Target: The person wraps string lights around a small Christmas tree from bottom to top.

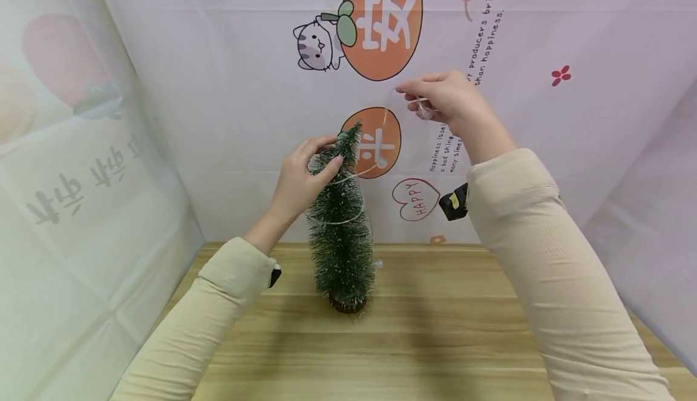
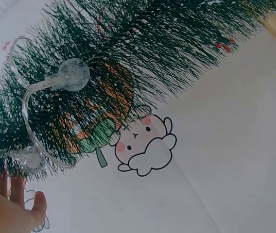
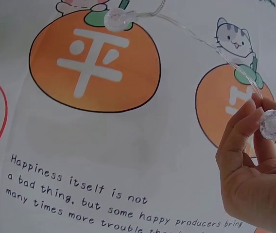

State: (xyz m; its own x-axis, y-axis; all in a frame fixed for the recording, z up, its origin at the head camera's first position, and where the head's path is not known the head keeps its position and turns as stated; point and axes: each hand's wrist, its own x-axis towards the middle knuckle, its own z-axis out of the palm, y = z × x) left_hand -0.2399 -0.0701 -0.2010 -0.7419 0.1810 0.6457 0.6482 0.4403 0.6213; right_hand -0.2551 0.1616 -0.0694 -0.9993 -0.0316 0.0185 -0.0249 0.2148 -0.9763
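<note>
A small green artificial Christmas tree (image 1: 342, 250) with white-flecked bristles stands upright on a dark round base. Near its tip, my left hand (image 1: 306, 174) holds the tree between thumb and fingers. A clear-wired string of lights (image 1: 348, 222) loops around the upper tree; two clear bulbs, one a round bulb (image 2: 75, 75), show against the bristles in the left wrist view. My right hand (image 1: 443, 98), raised to the right above the tip, pinches the wire's free stretch. A faceted bulb (image 3: 272, 124) hangs at its fingers, and another bulb (image 3: 118, 19) dangles along the wire toward the tree.
The tree stands on a wood-grain tabletop (image 1: 435, 328). Close behind rises a white printed backdrop (image 1: 245, 86) with orange fruit, cartoon animals and lettering. White side panels (image 1: 65, 147) flank the table. Another small bulb (image 1: 379, 264) shows beside the tree's lower right.
</note>
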